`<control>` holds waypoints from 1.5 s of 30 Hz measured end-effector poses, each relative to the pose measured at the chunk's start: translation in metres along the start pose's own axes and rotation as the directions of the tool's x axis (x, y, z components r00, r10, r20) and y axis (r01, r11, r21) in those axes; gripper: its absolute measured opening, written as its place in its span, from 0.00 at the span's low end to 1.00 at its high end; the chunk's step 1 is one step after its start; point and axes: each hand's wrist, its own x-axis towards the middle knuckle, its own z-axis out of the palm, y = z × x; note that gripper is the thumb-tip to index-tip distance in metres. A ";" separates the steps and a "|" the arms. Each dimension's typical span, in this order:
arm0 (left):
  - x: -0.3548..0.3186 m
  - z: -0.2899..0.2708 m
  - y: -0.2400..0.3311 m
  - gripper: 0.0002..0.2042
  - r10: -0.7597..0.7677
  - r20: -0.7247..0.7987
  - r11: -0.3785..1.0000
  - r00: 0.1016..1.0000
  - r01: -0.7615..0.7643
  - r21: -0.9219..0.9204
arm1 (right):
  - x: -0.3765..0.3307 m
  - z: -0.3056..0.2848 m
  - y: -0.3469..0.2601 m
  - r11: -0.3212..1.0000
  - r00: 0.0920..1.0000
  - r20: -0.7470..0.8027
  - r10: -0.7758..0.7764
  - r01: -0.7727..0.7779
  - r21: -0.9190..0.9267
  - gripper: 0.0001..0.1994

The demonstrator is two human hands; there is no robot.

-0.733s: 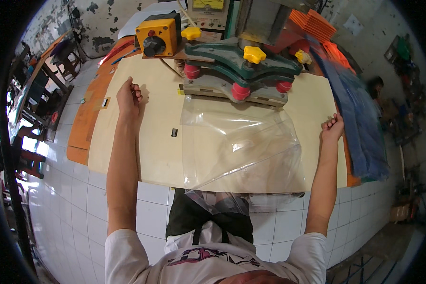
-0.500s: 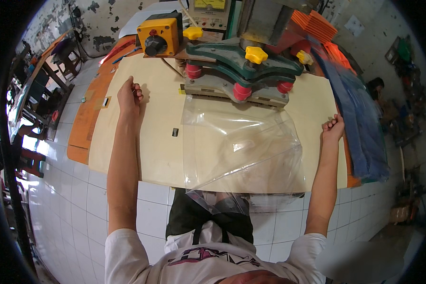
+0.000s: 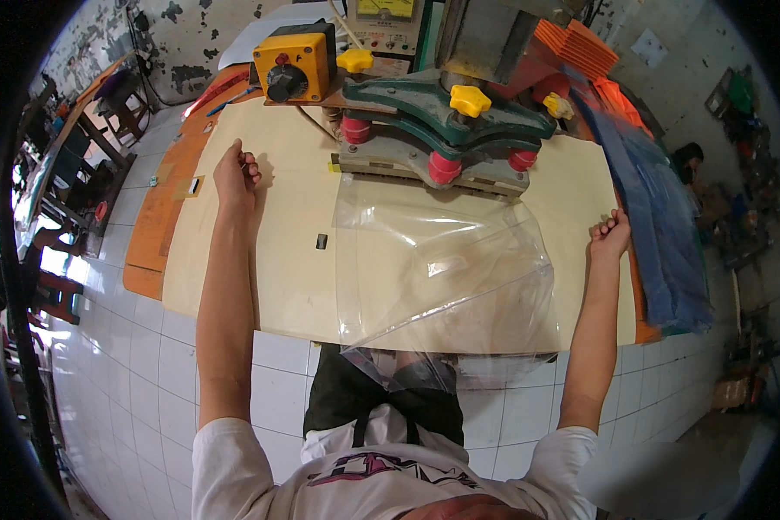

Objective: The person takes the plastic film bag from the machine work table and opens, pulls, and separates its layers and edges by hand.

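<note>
A clear plastic sheet (image 3: 446, 269) lies on the pale work table (image 3: 277, 260), its far edge under the green press head (image 3: 446, 121), its near edge hanging over the table front. My left hand (image 3: 234, 173) rests on the table far left of the sheet, fingers curled, nothing in it. At the table's right edge my right hand (image 3: 611, 234) is also curled into a loose fist and touches only the tabletop. Neither hand touches the sheet.
A yellow control box (image 3: 293, 62) with a black knob stands behind the left of the press. Blue plastic sheets (image 3: 663, 225) drape over the right side. Orange pieces (image 3: 585, 48) are stacked at the back right. An orange board (image 3: 160, 217) lies along the left; white tiles face the bench below.
Both hands stay where they were and the plastic sheet has not visibly moved. The view has shifted only slightly.
</note>
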 end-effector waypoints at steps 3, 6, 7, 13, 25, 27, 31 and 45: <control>0.000 0.000 0.001 0.12 -0.004 -0.013 1.000 1.000 0.004 -0.002 | 0.000 -0.001 0.000 1.000 1.000 0.017 0.003 -0.003 0.005 0.08; 0.002 -0.002 0.002 0.12 -0.004 -0.016 1.000 1.000 0.004 -0.005 | 0.003 -0.002 0.001 1.000 1.000 0.017 -0.002 0.002 0.007 0.08; 0.003 -0.004 0.002 0.12 0.000 -0.011 1.000 1.000 0.000 -0.009 | 0.004 -0.002 0.002 1.000 1.000 0.024 0.001 -0.001 0.013 0.08; 0.003 -0.006 0.007 0.12 0.008 -0.059 0.997 0.998 -0.013 -0.073 | 0.004 -0.004 0.001 1.000 1.000 0.022 0.000 0.000 0.016 0.08; -0.002 -0.016 0.019 0.12 0.039 -0.137 0.994 0.990 -0.053 -0.100 | -0.004 0.003 -0.001 0.996 0.993 0.115 0.026 -0.016 -0.083 0.09; -0.006 -0.013 0.020 0.12 0.007 -0.137 1.000 0.990 -0.009 -0.020 | -0.008 0.004 -0.002 0.988 0.984 0.175 0.032 -0.004 -0.157 0.09; -0.013 -0.015 0.021 0.14 -0.106 -0.084 0.950 0.991 0.126 0.286 | -0.045 0.019 0.003 0.854 0.847 0.487 0.213 0.080 -0.514 0.12; -0.109 0.053 0.003 0.19 0.055 0.553 0.067 0.832 -0.555 0.829 | -0.093 0.039 0.013 0.679 0.687 0.591 0.423 0.191 -0.709 0.17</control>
